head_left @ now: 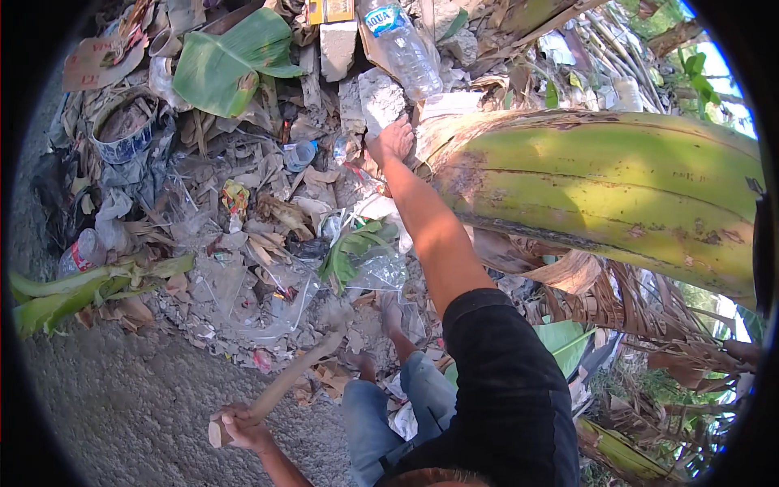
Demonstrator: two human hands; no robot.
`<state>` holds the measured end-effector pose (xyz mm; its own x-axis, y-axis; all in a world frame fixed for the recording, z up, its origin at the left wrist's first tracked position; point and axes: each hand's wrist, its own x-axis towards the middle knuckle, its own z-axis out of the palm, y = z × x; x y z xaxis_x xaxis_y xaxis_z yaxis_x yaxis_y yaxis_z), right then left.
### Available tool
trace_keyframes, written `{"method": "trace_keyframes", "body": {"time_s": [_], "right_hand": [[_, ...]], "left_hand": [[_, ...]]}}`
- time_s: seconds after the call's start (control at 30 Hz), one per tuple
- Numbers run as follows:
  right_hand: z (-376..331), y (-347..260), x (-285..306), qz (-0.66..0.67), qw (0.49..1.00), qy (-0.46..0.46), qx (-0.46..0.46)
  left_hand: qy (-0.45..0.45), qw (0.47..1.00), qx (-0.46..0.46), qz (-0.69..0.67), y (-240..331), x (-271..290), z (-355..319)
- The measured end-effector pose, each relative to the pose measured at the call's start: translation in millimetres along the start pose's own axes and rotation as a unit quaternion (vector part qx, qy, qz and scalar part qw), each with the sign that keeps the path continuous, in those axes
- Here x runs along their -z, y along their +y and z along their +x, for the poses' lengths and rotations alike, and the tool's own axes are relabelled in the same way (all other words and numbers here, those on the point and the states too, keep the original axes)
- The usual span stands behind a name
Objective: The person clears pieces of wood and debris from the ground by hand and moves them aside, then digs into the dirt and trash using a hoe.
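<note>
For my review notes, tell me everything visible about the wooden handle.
The wooden handle is pale brown, smooth-looking and gently curved, with a blunt end. The left hand grips it near that end. It slants up and rightward across the picture, toward the debris; what its far end joins is too unclear to tell.

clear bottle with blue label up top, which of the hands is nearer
Right: the right hand is just below the bottle in view, at a grey block; the left hand is far below and left, gripping a wooden handle.
</note>
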<state>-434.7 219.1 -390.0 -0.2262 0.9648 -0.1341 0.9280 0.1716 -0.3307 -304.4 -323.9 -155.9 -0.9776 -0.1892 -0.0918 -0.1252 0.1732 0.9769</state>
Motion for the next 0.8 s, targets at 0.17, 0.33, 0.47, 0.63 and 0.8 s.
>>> {"method": "trace_keyframes", "body": {"time_s": [0.17, 0.33, 0.47, 0.63, 0.8], "right_hand": [[2, 5, 24, 0.01, 0.999, -0.041, 0.022], [-23, 5, 26, 0.066, 0.995, -0.017, 0.067], [-28, 6, 10, -0.005, 0.995, 0.049, 0.092], [-30, 12, 23, 0.019, 0.996, 0.024, 0.089], [-43, 14, 74, 0.035, 0.995, -0.076, 0.06]], "left_hand": [[0.037, 0.999, 0.0, -0.009, 7, -14, -4], [0.035, 0.999, -0.02, 0.009, 10, -20, -13], [0.038, 0.999, -0.019, -0.014, 5, -18, -12], [0.051, 0.997, 0.003, -0.051, 8, -21, -8], [0.04, 0.999, -0.012, 0.002, 12, -20, -9]]}}
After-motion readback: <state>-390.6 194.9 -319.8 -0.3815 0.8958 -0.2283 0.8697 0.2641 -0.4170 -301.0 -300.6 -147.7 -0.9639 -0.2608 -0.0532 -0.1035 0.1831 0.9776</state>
